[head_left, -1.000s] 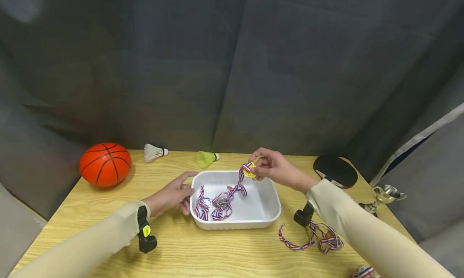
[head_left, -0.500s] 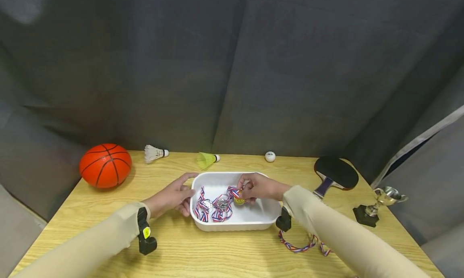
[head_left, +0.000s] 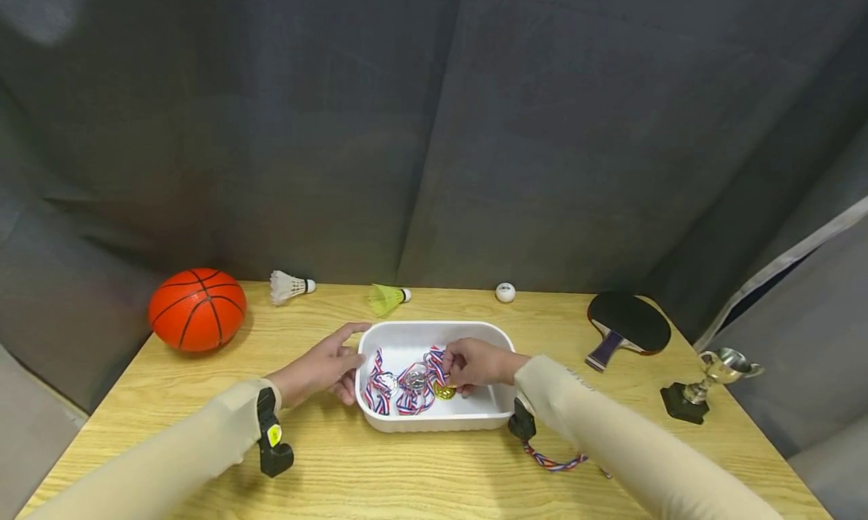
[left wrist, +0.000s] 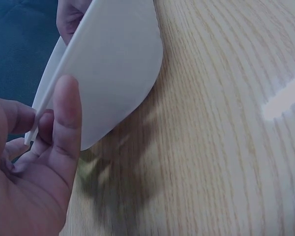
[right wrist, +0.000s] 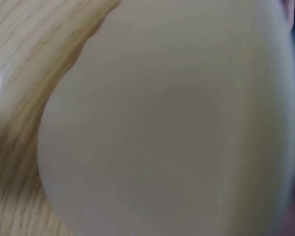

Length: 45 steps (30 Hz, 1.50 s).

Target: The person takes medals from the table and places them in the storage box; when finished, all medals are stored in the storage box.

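Since the head view shows our right hand (head_left: pixel 475 363) lowered into the white tray (head_left: pixel 407 333) at the counter's middle, the gold medal (head_left: pixel 444 391) now rests inside, still pinched. In the left wrist view, our left hand (left wrist: pixel 29 182) steadies the tray rim, fingers relaxed. The right wrist view shows only the tray wall.

Wooden table (head_left: pixel 380 475): tray (head_left: pixel 441 423), basketball (head_left: pixel 197 308), paddle (head_left: pixel 627 322)
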Tool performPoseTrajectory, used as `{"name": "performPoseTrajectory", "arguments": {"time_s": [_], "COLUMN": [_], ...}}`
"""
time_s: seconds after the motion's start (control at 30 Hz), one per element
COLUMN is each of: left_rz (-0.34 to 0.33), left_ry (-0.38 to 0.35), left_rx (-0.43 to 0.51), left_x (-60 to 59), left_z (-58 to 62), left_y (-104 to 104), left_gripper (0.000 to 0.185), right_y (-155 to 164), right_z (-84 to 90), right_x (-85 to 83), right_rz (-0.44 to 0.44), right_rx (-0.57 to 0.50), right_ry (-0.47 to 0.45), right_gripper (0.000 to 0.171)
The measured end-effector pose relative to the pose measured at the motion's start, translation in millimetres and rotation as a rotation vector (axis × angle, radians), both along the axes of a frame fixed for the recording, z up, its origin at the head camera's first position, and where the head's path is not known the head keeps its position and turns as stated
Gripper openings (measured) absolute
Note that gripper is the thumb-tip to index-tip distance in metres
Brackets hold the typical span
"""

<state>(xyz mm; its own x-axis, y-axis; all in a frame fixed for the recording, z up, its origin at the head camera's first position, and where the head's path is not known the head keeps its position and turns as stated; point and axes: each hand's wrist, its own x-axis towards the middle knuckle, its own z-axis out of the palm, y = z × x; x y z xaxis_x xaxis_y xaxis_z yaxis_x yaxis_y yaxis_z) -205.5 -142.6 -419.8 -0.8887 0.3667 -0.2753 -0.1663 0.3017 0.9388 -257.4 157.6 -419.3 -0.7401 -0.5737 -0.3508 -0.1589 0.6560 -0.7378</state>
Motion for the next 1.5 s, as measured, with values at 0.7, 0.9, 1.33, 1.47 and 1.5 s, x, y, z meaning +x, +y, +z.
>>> {"name": "performPoseTrajectory", "arguments": {"time_s": [0.7, 0.9, 1.33, 1.47, 1.5], "left_rz": [-0.001, -0.006, 0.002, -0.004, -0.006], "left_ry": [-0.009, -0.001, -0.006, -0.014, -0.016], "left_rx": [-0.001, 0.002, 0.013, 0.029, 0.029], "left_x": [2.2, 1.9, 0.5, 0.1, 0.0], "left_z": [1.5, 1.1, 0.6, 1.0, 0.9], "left_y": [0.4, 0.0, -1.6, -2.0, -2.1], "left_gripper": [0.063, 0.063, 0.063, 0.063, 0.063], "right_y": [-2.9, 14.4, 102.5, 145.2, 156.4], "right_z": [13.1, 30.2, 81.0, 81.0, 79.0], "right_x": [3.4, 5.1, 29.9, 40.8, 43.8], "right_rz": [0.085, 0.114, 0.023, -0.013, -0.019], "right_rx": [0.139, 0.098, -0.072, -0.116, -0.122], "right_ry": [0.123, 0.186, 0.280, 0.313, 0.317], "right_gripper": [0.005, 0.003, 0.009, 0.011, 0.012]}}
